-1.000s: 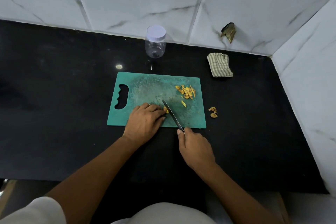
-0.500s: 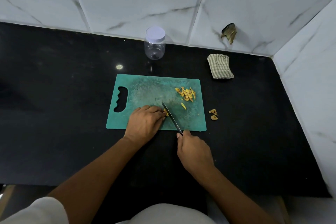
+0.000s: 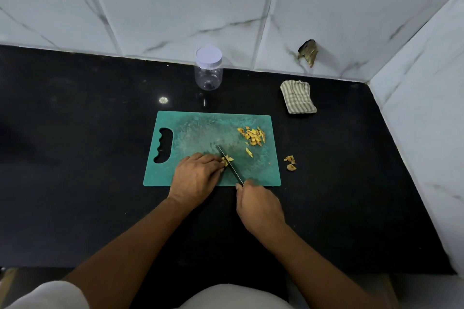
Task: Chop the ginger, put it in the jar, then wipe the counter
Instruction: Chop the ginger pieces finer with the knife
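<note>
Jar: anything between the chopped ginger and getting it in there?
Yes: the lid is on the jar, closing its mouth. Nothing visible lies on the counter between the ginger pile on the board and the jar. Left hand holds a ginger piece, right hand the knife.

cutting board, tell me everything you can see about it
The cutting board is teal green, rectangular with rounded corners, and looks like plastic; its middle is scuffed pale. A wavy grip slot is cut through its left end. It lies flat on the black counter, long side toward the person. A heap of chopped ginger sits near its far right corner. The left hand pins a ginger piece on it, the knife blade crosses it, and the right hand overlaps its near edge.
</note>
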A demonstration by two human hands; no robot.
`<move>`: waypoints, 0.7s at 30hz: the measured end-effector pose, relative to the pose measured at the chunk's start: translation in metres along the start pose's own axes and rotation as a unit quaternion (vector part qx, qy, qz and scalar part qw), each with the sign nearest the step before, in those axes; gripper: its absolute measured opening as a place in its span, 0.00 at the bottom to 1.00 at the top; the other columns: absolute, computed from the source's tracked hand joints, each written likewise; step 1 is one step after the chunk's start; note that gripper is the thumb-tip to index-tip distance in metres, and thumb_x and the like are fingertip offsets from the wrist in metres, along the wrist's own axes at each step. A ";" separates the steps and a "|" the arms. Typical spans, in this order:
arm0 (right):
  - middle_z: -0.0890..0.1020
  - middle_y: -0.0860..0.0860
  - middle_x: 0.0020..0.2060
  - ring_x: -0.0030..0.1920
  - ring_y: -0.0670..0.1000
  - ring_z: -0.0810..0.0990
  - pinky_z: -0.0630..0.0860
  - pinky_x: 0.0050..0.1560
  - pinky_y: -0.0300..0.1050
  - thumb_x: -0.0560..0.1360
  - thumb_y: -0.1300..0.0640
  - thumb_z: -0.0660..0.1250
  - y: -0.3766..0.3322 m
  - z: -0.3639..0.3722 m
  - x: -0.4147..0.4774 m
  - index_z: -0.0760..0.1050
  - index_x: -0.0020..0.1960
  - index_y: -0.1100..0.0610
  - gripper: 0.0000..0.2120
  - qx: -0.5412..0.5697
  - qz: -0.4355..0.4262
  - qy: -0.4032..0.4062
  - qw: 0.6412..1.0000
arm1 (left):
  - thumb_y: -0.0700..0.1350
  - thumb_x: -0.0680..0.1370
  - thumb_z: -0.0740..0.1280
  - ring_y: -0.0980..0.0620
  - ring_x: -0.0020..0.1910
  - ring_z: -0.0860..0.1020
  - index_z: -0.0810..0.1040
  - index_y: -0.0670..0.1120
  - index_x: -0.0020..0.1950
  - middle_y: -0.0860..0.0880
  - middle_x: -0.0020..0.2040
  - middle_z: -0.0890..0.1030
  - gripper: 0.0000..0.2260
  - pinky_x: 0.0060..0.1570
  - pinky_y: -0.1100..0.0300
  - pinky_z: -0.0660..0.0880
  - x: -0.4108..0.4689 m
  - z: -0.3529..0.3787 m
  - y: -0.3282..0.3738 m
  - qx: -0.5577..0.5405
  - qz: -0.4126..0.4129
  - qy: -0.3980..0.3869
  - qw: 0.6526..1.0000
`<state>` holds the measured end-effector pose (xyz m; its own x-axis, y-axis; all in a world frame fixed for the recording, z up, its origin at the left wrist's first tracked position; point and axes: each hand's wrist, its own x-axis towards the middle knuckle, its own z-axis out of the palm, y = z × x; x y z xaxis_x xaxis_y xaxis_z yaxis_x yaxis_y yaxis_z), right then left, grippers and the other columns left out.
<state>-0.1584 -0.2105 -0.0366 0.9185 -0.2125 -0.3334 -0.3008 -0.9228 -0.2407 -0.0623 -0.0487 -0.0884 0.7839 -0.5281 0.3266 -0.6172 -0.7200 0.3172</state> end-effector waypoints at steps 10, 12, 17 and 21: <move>0.75 0.47 0.34 0.33 0.47 0.75 0.67 0.35 0.48 0.87 0.42 0.46 0.015 -0.002 -0.008 0.68 0.49 0.51 0.18 0.033 -0.032 0.028 0.999 | 0.53 0.81 0.64 0.51 0.47 0.80 0.87 0.51 0.54 0.55 0.55 0.85 0.12 0.42 0.52 0.77 0.001 -0.003 0.002 -0.009 -0.009 -0.003 1.000; 0.75 0.47 0.34 0.32 0.44 0.73 0.66 0.34 0.47 0.87 0.42 0.46 0.015 -0.003 -0.011 0.67 0.48 0.50 0.17 0.033 -0.036 0.023 0.999 | 0.53 0.81 0.63 0.51 0.47 0.80 0.87 0.52 0.55 0.55 0.55 0.85 0.13 0.42 0.53 0.77 0.000 -0.004 0.003 -0.011 -0.010 -0.002 1.000; 0.74 0.46 0.35 0.34 0.47 0.75 0.69 0.38 0.49 0.87 0.42 0.47 0.013 0.000 -0.012 0.67 0.49 0.50 0.17 0.012 -0.034 0.018 0.999 | 0.53 0.82 0.63 0.51 0.48 0.80 0.86 0.52 0.55 0.55 0.56 0.85 0.14 0.42 0.52 0.77 -0.001 -0.004 0.003 -0.015 -0.010 -0.002 1.000; 0.77 0.49 0.38 0.38 0.52 0.78 0.72 0.40 0.50 0.86 0.42 0.46 0.013 0.003 -0.012 0.68 0.50 0.51 0.18 0.011 -0.037 0.019 0.999 | 0.53 0.81 0.63 0.51 0.48 0.80 0.87 0.52 0.56 0.55 0.56 0.85 0.13 0.42 0.51 0.77 -0.002 -0.003 0.003 -0.014 -0.013 -0.002 1.000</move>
<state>-0.1736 -0.2195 -0.0384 0.9474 -0.1556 -0.2796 -0.2363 -0.9294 -0.2835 -0.0661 -0.0487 -0.0850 0.8004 -0.5111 0.3134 -0.5977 -0.7212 0.3503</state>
